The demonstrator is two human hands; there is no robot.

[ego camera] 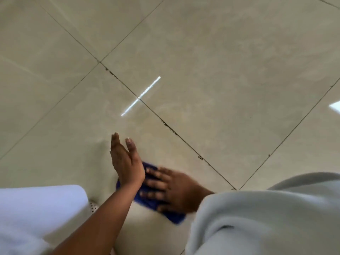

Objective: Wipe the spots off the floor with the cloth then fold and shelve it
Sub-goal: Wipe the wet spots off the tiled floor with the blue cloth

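A dark blue cloth (176,217) lies flat on the beige tiled floor (230,80) near the bottom centre. My right hand (169,190) presses down on it with the fingers spread; it is blurred. My left hand (125,162) hovers edge-on just left of the cloth, fingers straight and apart, holding nothing, and it hides the cloth's left part. Small dark spots (168,127) dot the grout line that runs diagonally above the hands.
My pale grey sleeve (266,218) fills the lower right. White fabric over my knee (36,208) covers the lower left, with a bit of dotted material (93,207) beside it. A bright light streak (140,96) reflects off the tiles.
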